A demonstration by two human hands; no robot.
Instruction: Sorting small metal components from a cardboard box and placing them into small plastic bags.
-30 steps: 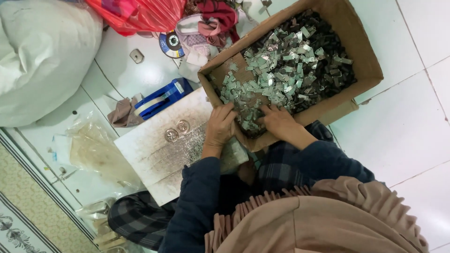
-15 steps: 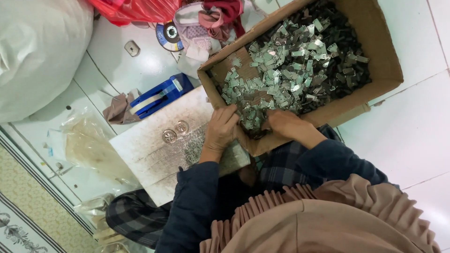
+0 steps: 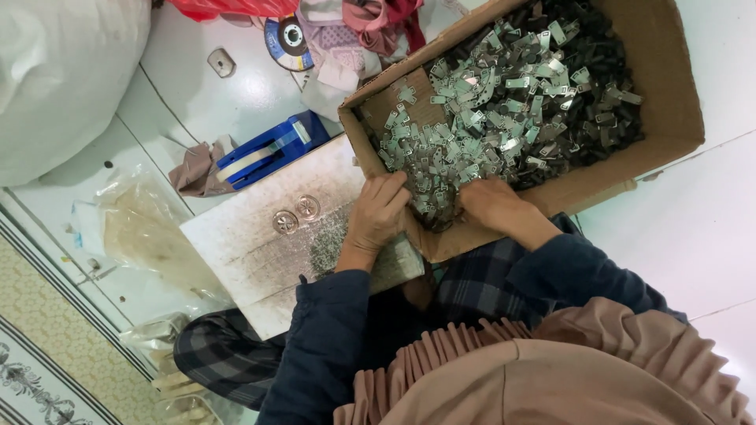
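Observation:
A cardboard box on the white floor holds a heap of small silver metal pieces, with darker ones toward its far side. Both my hands reach into its near corner. My left hand lies over the box's near wall, fingers curled onto the pieces. Beside it, my right hand is palm down, its fingertips buried in the same heap. Dark blue sleeves cover both forearms.
A white board lies on my lap, bearing two round metal rings and a patch of tiny grey bits. A blue holder, a grinding disc, crumpled cloths, a plastic bag and a big white sack lie to the left.
The view has shifted, so the box sits a little further right in the frame. Both hands stay in the box's near corner, their fingers working slightly among the pieces.

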